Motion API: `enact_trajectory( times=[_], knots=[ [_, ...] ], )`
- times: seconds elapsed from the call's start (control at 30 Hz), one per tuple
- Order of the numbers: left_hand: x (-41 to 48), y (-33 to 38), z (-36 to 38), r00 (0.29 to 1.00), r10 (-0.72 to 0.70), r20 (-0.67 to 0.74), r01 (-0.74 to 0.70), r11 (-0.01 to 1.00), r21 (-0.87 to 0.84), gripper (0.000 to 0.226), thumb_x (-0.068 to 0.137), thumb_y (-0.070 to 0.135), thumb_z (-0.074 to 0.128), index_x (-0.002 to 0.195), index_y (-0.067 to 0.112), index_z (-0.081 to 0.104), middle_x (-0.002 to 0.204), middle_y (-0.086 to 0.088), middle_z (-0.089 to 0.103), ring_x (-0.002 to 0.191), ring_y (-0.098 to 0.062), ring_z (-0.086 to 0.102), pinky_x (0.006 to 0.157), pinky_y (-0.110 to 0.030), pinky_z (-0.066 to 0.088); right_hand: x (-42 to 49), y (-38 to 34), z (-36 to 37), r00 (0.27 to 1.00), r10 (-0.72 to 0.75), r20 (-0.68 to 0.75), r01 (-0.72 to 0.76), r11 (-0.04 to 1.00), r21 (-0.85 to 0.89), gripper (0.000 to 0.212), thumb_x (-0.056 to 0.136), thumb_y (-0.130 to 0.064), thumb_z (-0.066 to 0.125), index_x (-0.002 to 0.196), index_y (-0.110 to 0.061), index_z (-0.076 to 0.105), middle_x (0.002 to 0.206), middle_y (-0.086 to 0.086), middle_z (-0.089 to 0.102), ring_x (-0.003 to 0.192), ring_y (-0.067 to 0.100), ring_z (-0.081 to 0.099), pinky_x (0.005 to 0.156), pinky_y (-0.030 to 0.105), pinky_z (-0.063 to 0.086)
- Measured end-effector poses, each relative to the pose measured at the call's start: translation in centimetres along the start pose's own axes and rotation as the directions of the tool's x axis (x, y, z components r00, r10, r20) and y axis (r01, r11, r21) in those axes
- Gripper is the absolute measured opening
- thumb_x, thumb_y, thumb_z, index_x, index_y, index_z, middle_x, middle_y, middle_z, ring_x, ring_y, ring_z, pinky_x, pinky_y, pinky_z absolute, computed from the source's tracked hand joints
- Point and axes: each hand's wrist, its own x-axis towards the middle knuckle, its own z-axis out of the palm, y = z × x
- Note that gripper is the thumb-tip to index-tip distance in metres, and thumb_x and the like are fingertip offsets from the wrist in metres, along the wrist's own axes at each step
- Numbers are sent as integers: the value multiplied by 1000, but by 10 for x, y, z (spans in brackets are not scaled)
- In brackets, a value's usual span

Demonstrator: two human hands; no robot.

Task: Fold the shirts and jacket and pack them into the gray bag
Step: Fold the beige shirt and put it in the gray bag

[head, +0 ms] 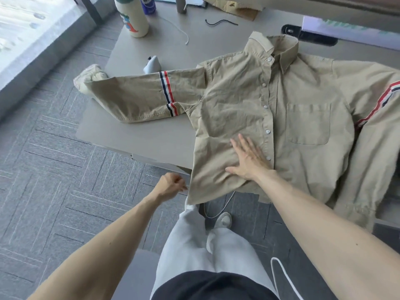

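Note:
A tan button-up shirt (249, 100) lies front up on the grey table (138, 135), collar away from me, both sleeves spread out. Each sleeve carries a red, white and navy stripe band. My right hand (249, 161) lies flat with straight fingers on the shirt's lower left front, beside the button row. At the shirt's lower left hem corner, off the table edge, my left hand (171, 185) has its fingers curled and seems to pinch the hem. No gray bag is in view.
A cream bottle (132, 18) and a blue can (148, 5) stand at the table's far left. A small grey-white object (152, 63) sits near the left sleeve. A black cord (220, 22) and a white cord (177, 29) lie at the back. Carpet floor lies to the left.

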Motion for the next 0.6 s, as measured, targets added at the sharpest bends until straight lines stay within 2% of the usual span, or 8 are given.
enact_trajectory(
  times=[0.07, 0.13, 0.2, 0.27, 0.33, 0.4, 0.47, 0.6],
  knots=[
    [2, 11, -5, 999, 42, -24, -44, 992, -119, 33, 91, 44, 62, 84, 13, 72, 84, 4, 76, 76, -10, 73, 77, -35, 59, 2, -2, 1, 1000, 2, -11, -2, 1000, 24, 105, 81, -64, 62, 156, -35, -6, 163, -2, -20, 151, 23, -14, 122, 46, 0],
    [5, 22, -7, 992, 111, 59, -107, 991, -77, 49, 89, 56, 65, 78, 9, 67, 75, 7, 65, 65, -10, 58, 63, -30, 45, 1, -2, 0, 1000, -1, -18, 1, 1000, 31, 104, 81, -63, 63, 156, -37, -5, 163, -2, -18, 151, 23, -13, 123, 45, 1],
    [9, 25, -6, 985, 128, 112, -125, 992, -34, 56, 83, 55, 73, 78, 0, 66, 68, -3, 59, 60, -12, 51, 56, -31, 39, -1, -2, 0, 1000, 8, -23, -8, 999, 38, 104, 81, -63, 63, 155, -37, -5, 164, -2, -16, 151, 22, -11, 122, 43, 1],
    [13, 25, -5, 989, 103, 108, -94, 992, -82, 56, 76, 53, 78, 86, -1, 68, 80, -16, 72, 71, -20, 68, 61, -40, 56, -3, -1, 1, 999, 30, -32, -29, 999, 44, 103, 81, -63, 63, 155, -38, -4, 164, -3, -15, 152, 21, -10, 123, 42, 1],
    [13, 25, -3, 992, 61, 108, -51, 994, -100, 42, 83, 38, 76, 93, -2, 69, 92, -21, 73, 86, -29, 74, 72, -47, 63, -4, 1, 4, 998, 55, -28, -54, 998, 33, 104, 80, -65, 62, 155, -38, -5, 164, -4, -17, 151, 20, -12, 123, 41, 0],
    [15, 24, -1, 995, 39, 93, -37, 999, -26, 28, 94, 23, 66, 92, -5, 69, 89, -22, 74, 80, -29, 75, 69, -48, 63, -5, 1, 5, 997, 76, -12, -75, 997, 20, 105, 81, -65, 61, 155, -38, -8, 163, -5, -21, 151, 20, -14, 123, 42, -1],
    [16, 23, 1, 997, 35, 70, -40, 996, 74, 33, 97, 20, 57, 81, -7, 68, 76, -20, 73, 69, -27, 75, 66, -47, 62, -5, 0, 4, 996, 91, 7, -91, 996, 19, 104, 83, -64, 60, 154, -39, -11, 162, -6, -24, 150, 20, -16, 123, 43, -1],
    [11, 16, -2, 997, -4, 71, -19, 944, 329, 33, 86, 14, 53, 57, 10, 67, 62, -4, 72, 65, -20, 72, 66, -39, 60, -7, -1, 2, 994, 108, 15, -108, 994, 13, 103, 83, -63, 61, 155, -39, -9, 162, -8, -22, 151, 19, -14, 123, 43, 0]
  ],
)
